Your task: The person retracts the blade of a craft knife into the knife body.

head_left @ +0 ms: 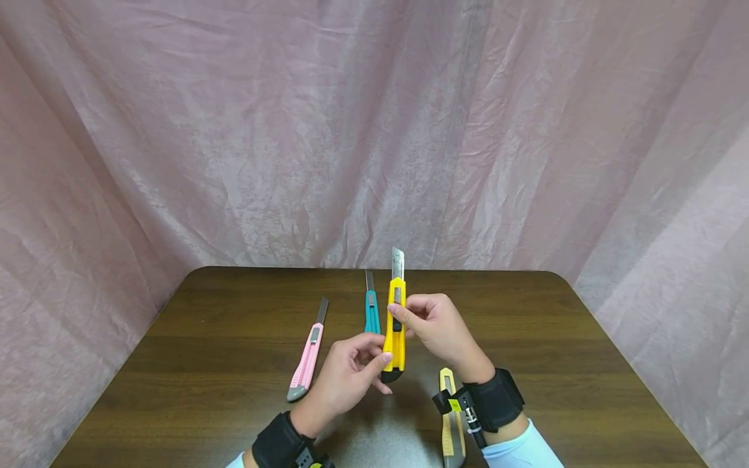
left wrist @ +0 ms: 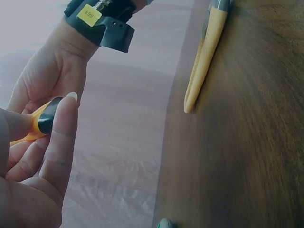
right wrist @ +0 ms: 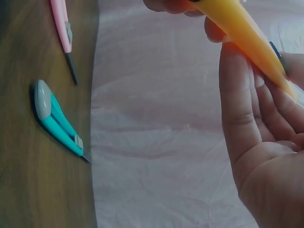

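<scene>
Yellow knife: here it is, up off the table, nearer the person than the teal knife & a touch R of it in head view; upright-ish, blade out & pointing up.
R hand: right hand on the knife's R side, thumb over the front by the dark slider, other fingers bent behind, so a light pinch, not a fist.
L hand: left hand has the butt end, thumb in front, fingers behind, little gap beyond the handle's thickness; low R of teal.
Pink knife: lying L of teal, blade out.
Pale yellow knife: R of teal & nearer the person, partly behind the wrist strap in head view.
Doing it well: IMO L pinch firm at the butt = no twist; R thumb flat, slow, even push if working the slider; fingers below the handle's mouth, blade away from both wrists.
Watch: sudden slider jump could carry the thumb twd the edge, I'd say.
</scene>
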Demonstrator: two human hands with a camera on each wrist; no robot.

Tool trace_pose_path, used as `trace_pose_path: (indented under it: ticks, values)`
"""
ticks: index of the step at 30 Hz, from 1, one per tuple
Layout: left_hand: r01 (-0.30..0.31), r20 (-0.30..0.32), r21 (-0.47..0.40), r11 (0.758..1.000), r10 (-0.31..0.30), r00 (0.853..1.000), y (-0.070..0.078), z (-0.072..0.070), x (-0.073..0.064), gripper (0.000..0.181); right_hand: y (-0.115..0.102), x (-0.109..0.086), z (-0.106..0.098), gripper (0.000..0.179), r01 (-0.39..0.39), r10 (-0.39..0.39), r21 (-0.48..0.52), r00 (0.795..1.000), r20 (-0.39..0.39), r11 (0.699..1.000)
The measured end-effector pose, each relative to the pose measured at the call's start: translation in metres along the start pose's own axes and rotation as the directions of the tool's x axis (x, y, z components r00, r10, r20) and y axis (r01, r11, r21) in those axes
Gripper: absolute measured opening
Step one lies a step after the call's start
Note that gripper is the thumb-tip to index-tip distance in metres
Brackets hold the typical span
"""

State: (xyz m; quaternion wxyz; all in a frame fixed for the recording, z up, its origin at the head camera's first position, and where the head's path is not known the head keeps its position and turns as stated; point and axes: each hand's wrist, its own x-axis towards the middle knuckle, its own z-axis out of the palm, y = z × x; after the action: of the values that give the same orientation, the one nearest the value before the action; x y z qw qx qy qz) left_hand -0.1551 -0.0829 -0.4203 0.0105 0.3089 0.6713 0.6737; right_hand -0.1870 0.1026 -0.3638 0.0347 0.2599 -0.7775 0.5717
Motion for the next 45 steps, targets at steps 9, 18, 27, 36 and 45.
trace_pose_path:
  ticks: [9, 18, 27, 36, 45]
  values:
    - [0.006, -0.008, 0.025, 1.000, -0.006, 1.000, 0.0017, 0.0005, -0.0012, 0.021, 0.0042, -0.0013, 0.0011, 0.006, 0.076, -0.075, 0.016, 0.997, -0.012, 0.997]
    - [0.004, -0.008, 0.028, 1.000, -0.004, 1.000, 0.0021, 0.0005, -0.0020, 0.022, 0.0063, -0.0003, 0.0014, 0.006, 0.100, -0.100, 0.001, 0.995, -0.003, 0.995]
    - [0.014, -0.023, 0.026, 1.000, -0.014, 1.000, 0.0038, -0.0017, -0.0017, 0.023, 0.0047, 0.0001, 0.0032, 0.006, 0.087, -0.087, -0.011, 0.996, -0.003, 0.996]
    - [0.035, -0.013, 0.042, 0.999, -0.034, 0.999, 0.0033, -0.0036, -0.0018, 0.022, 0.0039, -0.0001, 0.0034, 0.013, 0.020, -0.019, -0.012, 0.999, 0.046, 1.000]
    - [0.046, -0.033, 0.030, 0.998, -0.045, 0.998, 0.0065, -0.0059, 0.0002, 0.023, 0.0073, -0.0004, 0.0077, 0.005, 0.104, -0.104, -0.029, 0.995, -0.001, 0.994]
